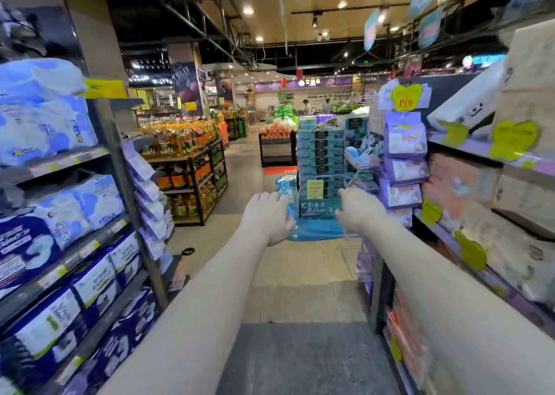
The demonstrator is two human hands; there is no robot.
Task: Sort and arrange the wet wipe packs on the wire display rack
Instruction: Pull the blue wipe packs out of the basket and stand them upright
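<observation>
Motion blur smears the packs (45, 124) on the left shelf (75, 154) and the goods on the right shelf (468, 150), so their print is too soft to read. The rack (354, 181) shows only as a few thin wires, its frame lost among the wipe packs (404, 142), whose labels are unreadable. The right grip (360, 208) shows its back. Its fingers curl out of sight, so whether they hold a wire cannot be told. The left forearm (186, 304) and right forearm (435, 274) run off the bottom edge. Two people (306, 106) far back are too small to make out.
</observation>
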